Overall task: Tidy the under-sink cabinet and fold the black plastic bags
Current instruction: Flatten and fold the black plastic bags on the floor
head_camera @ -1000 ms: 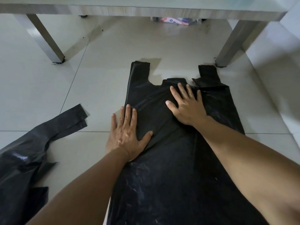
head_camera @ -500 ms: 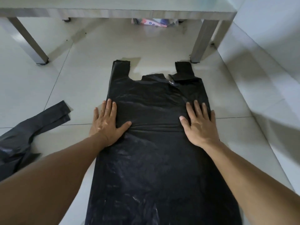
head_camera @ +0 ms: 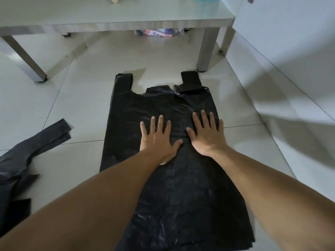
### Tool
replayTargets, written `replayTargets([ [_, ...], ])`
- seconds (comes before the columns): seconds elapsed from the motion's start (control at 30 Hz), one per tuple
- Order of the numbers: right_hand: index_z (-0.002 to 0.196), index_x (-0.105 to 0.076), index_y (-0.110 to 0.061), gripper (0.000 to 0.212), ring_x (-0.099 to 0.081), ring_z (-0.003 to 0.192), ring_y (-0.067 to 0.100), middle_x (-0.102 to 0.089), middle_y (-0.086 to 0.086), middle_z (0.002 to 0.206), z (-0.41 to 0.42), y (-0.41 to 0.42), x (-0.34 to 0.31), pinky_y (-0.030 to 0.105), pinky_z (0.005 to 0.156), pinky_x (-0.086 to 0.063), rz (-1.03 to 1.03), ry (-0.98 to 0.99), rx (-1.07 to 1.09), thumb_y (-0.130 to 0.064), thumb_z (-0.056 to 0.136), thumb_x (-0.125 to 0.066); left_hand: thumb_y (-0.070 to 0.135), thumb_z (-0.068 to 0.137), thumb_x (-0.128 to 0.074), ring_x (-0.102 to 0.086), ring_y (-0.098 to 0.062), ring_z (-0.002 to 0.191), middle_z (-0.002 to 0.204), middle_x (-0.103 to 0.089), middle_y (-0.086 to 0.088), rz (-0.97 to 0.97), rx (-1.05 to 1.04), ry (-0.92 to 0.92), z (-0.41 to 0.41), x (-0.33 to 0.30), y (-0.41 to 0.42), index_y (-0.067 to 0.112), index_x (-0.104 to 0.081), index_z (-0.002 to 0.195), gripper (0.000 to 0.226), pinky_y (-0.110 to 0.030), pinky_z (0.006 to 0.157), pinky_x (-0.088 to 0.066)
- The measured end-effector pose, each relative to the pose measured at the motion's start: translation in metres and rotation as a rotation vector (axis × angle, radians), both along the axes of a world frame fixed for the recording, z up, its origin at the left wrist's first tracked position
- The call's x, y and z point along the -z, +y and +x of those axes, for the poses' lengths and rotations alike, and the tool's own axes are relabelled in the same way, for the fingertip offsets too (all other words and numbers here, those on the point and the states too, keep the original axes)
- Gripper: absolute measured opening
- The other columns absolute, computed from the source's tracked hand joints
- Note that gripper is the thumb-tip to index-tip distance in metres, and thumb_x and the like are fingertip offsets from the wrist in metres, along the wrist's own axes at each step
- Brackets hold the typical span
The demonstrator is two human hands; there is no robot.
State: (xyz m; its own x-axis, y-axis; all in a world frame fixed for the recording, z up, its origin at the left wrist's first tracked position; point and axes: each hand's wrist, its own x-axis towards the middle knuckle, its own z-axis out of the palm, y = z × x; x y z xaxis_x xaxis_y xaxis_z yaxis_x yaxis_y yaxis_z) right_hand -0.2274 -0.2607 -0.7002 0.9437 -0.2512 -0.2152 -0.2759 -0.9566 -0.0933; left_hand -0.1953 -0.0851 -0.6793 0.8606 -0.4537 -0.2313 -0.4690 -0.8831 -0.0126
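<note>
A black plastic bag (head_camera: 145, 109) lies spread on the tiled floor (head_camera: 76, 98). The left hand (head_camera: 156, 140) and right hand (head_camera: 207, 134) press flat on it, fingers straight, gripping nothing. A second bag (head_camera: 27, 153), seemingly crumpled, lies left.

Pale glossy tiled floor (head_camera: 76, 98) w/ thin dark grout lines. Low grey wood-grain table (head_camera: 126, 19) across the far side, square legs, front-right leg near the white wall (head_camera: 290, 42) on the right. Colourful packaging (head_camera: 159, 32) under the table's far edge. Soft dim light, faint shadows
</note>
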Motion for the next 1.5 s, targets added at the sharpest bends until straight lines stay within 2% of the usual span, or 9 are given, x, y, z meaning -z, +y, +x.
replayTargets([
  [0.23,0.141,-0.041,-0.021,0.050,-0.027,0.139,0.028,-0.039,0.004,0.149,0.034,-0.004,-0.023,0.054,0.112,-0.019,-0.004,-0.230,0.001,-0.046,0.099,-0.036,0.075,0.084,0.001,0.022,-0.026,0.147,0.160,0.021,0.000,-0.070,-0.034,-0.047,-0.006,0.023,0.010,0.030,0.015,0.152,0.083,-0.062,0.113,0.006],
  [0.57,0.157,-0.003,-0.025,0.064,0.008,0.151,0.026,0.011,-0.008,0.164,0.147,-0.049,-0.052,0.055,0.118,-0.005,0.081,0.047,0.063,-0.043,0.102,-0.030,0.074,0.085,0.004,0.026,-0.028,0.145,0.158,0.028,-0.001,-0.086,-0.027,-0.062,-0.005,0.027,0.011,0.029,0.023,0.150,0.081,-0.063,0.113,0.007],
  [0.67,0.156,-0.011,-0.021,0.062,-0.008,0.150,0.031,-0.005,-0.002,0.164,0.147,-0.063,-0.062,0.056,0.117,-0.016,0.086,-0.075,0.154,-0.033,0.101,-0.037,0.074,0.086,0.003,0.027,-0.028,0.145,0.157,0.029,-0.001,-0.083,-0.028,-0.063,-0.005,0.028,0.011,0.029,0.025,0.149,0.080,-0.063,0.113,0.008],
  [0.8,0.127,-0.052,-0.003,0.038,-0.055,0.115,0.037,-0.056,0.017,0.124,0.111,-0.073,-0.065,0.037,0.086,-0.045,0.213,-0.251,0.427,-0.015,0.091,-0.051,0.074,0.086,0.003,0.026,-0.028,0.145,0.158,0.029,-0.001,-0.083,-0.035,-0.060,-0.005,0.028,0.011,0.029,0.025,0.149,0.080,-0.063,0.113,0.009],
  [0.97,0.094,-0.064,-0.003,0.021,-0.062,0.092,0.036,-0.057,0.008,0.082,0.050,-0.063,-0.053,0.028,0.063,-0.039,0.299,-0.192,0.491,-0.018,0.082,-0.057,0.075,0.087,0.000,0.024,-0.027,0.146,0.159,0.025,-0.002,-0.117,-0.053,-0.072,-0.007,0.029,0.012,0.029,0.019,0.151,0.081,-0.061,0.115,0.007],
  [1.07,0.105,-0.064,0.000,0.024,-0.061,0.102,0.035,-0.063,0.011,0.097,0.014,-0.050,-0.045,0.030,0.075,-0.045,0.357,-0.276,0.494,-0.012,0.085,-0.056,0.075,0.086,-0.003,0.023,-0.024,0.146,0.160,0.023,-0.005,-0.136,-0.077,-0.044,-0.007,0.026,0.012,0.028,0.014,0.152,0.082,-0.059,0.116,0.008],
  [1.13,0.098,-0.064,-0.003,0.018,-0.061,0.098,0.035,-0.063,0.013,0.098,-0.006,-0.042,-0.038,0.027,0.065,-0.045,0.413,-0.285,0.409,-0.012,0.085,-0.054,0.074,0.086,-0.008,0.022,-0.022,0.147,0.161,0.019,-0.005,-0.156,-0.080,-0.001,-0.006,0.023,0.013,0.028,0.009,0.154,0.083,-0.058,0.116,0.010],
  [1.33,0.143,-0.044,-0.017,0.050,-0.051,0.124,0.026,-0.055,0.003,0.136,-0.037,-0.022,-0.050,0.020,0.089,-0.033,0.580,-0.216,0.321,-0.009,0.094,-0.049,0.060,0.095,-0.038,0.014,-0.014,0.148,0.163,0.009,0.000,-0.547,-0.196,0.246,0.004,-0.006,0.027,0.028,-0.011,0.155,0.073,-0.049,0.116,0.018],
  [1.5,0.144,-0.033,-0.019,0.052,-0.051,0.123,0.032,-0.052,0.009,0.137,-0.056,-0.016,-0.058,0.031,0.091,-0.041,0.539,-0.121,0.374,-0.020,0.095,-0.052,0.046,0.093,-0.053,-0.001,-0.022,0.150,0.162,-0.009,-0.005,-0.418,-0.262,-0.045,-0.010,-0.026,0.073,0.019,-0.024,0.152,0.071,-0.047,0.121,0.004],
])
